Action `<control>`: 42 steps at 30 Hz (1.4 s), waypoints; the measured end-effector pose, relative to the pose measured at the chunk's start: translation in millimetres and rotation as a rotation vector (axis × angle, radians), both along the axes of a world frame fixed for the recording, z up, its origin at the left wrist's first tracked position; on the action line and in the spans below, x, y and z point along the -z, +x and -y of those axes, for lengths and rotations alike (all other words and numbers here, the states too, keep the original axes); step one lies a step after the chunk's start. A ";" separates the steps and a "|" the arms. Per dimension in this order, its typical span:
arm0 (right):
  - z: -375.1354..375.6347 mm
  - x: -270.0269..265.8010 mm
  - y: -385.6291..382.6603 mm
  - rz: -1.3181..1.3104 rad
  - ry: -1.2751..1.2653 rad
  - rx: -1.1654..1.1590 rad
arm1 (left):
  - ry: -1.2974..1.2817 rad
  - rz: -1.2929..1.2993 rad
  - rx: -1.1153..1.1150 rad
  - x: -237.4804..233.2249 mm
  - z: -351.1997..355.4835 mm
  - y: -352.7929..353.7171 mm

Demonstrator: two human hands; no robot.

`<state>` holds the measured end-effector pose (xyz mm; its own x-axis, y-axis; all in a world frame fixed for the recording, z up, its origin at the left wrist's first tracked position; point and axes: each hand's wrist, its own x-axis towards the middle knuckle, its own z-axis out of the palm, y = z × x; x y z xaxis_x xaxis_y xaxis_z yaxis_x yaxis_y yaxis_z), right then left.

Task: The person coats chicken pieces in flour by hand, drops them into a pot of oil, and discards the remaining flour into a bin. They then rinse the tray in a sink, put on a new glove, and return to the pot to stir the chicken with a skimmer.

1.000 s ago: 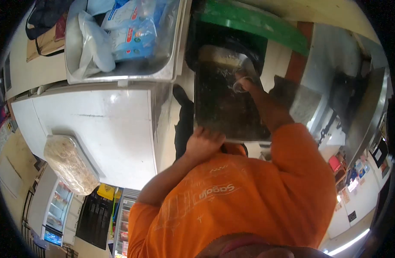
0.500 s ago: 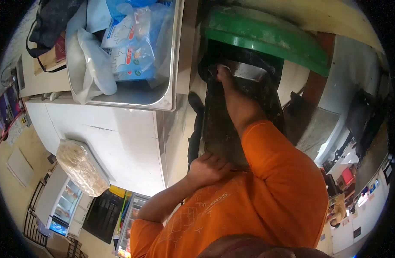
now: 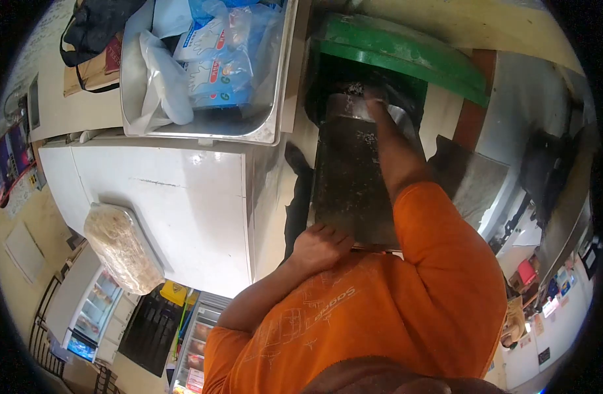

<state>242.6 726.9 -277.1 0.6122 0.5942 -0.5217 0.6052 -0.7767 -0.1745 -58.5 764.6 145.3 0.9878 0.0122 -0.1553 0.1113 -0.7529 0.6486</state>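
A dark, flat metal tray (image 3: 354, 190) with pale crumbs on its surface stretches from my body toward a green bin (image 3: 406, 56). Its shiny far end (image 3: 349, 107) reaches over the bin's opening, which has a black liner inside. My left hand (image 3: 322, 248) is curled over the near left corner of the tray, close to my shirt. My right hand (image 3: 375, 98) is stretched out to the tray's far end, at the bin opening. Its fingers are dark and smeared, so whether they hold anything is hidden. Pale bits (image 3: 355, 87) show beside that hand.
To the left, a steel pan (image 3: 268, 134) holding plastic glove packs (image 3: 213, 79) stands beside a white cabinet (image 3: 177, 210). A clear-wrapped pale package (image 3: 121, 249) lies on the cabinet. Right of the tray is a grey panel (image 3: 475, 184).
My right hand has moved to the right across the tray's far end. More pale crumbs show on the tray and at the bin opening. My left hand keeps its grip.
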 end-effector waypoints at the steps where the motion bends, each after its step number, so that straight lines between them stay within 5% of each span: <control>1: 7.9 -19.6 6.2 0.069 -0.114 -0.046 | 0.008 0.007 -0.006 -0.2 -1.0 0.5; 5: 78.3 -42.4 -5.0 0.017 -0.113 0.060 | 0.017 0.019 0.006 3.6 -0.6 -6.2; 9: 117.1 -8.4 -26.7 -0.137 0.199 0.322 | -0.007 0.012 -0.007 9.2 -4.1 -5.2; 15: 46.8 107.5 -106.2 -0.895 0.914 0.782 | -0.040 0.027 -0.042 8.6 -8.8 -2.3; 17: -9.3 79.7 -123.0 -0.956 0.437 0.846 | -0.054 0.026 -0.041 7.9 -14.3 1.3; 20: -42.1 82.2 -110.7 -1.413 0.372 1.487 | -0.064 0.033 -0.041 -1.5 -20.8 3.7; 23: -43.0 15.9 -76.0 -0.149 0.253 -0.087 | -0.040 0.031 -0.022 0.8 -23.0 -1.1; 28: -61.6 -110.0 -40.8 -0.172 -0.099 -0.040 | -0.037 0.046 -0.012 -1.2 -25.0 -5.9; 31: -69.5 -135.9 -17.3 -0.127 -0.209 -0.114 | -0.015 0.022 -0.006 -6.8 -23.9 -3.0; 33: -20.7 -85.6 -8.6 -0.766 0.111 0.479 | -0.020 0.009 -0.005 -7.5 -22.8 -5.9; 35: 10.4 -83.6 4.2 -0.804 0.350 0.127 | 0.009 0.046 -0.011 -10.0 -22.9 -10.0; 36: 23.9 -96.5 8.4 -0.464 0.382 -0.488 | 0.042 0.092 -0.015 -11.4 -26.8 -12.3; 38: 35.7 -144.5 3.5 -0.043 0.125 -1.081 | 0.080 0.140 -0.003 -17.1 -31.8 -19.0; 42: 61.1 -293.4 -10.1 -0.126 -0.393 -0.785 | 0.101 0.174 0.045 -25.0 -39.0 -36.5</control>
